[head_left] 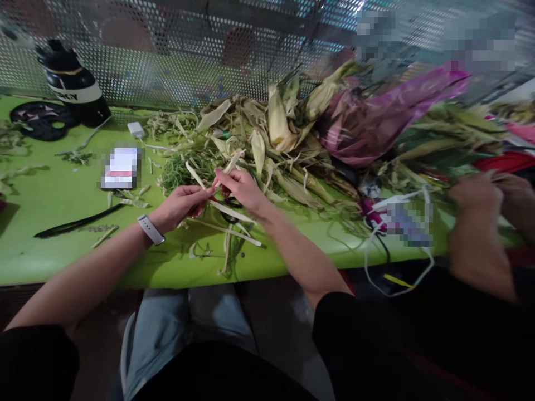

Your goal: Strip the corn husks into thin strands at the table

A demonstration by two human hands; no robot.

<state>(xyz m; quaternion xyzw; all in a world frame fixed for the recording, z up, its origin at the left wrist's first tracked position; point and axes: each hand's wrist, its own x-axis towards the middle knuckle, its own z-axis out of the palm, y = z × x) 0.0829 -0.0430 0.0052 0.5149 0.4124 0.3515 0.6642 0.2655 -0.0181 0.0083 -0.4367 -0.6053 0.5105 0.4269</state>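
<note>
Pale strips of corn husk (232, 211) cross between my two hands over the green table (137, 262). My left hand (183, 204) pinches the strips where they meet, thumb and forefinger together. My right hand (242, 191) is closed beside it, fingertips almost touching the left ones, gripping a husk strip (233, 161) that points up and away. Fingers partly hide how the strips cross. Just behind the hands lies a tangle of thin green strands (178, 170). A big heap of dried corn husks (267, 142) spreads beyond them.
A phone (121, 168), a white charger (136, 130), a black strap (79, 220) and a dark bottle (77, 92) are on the left. Rightward lie a pink plastic bag (368, 122) and a white cord (368, 262). Another person's hands (476, 192) work at far right. Perforated metal (167, 61) stands behind.
</note>
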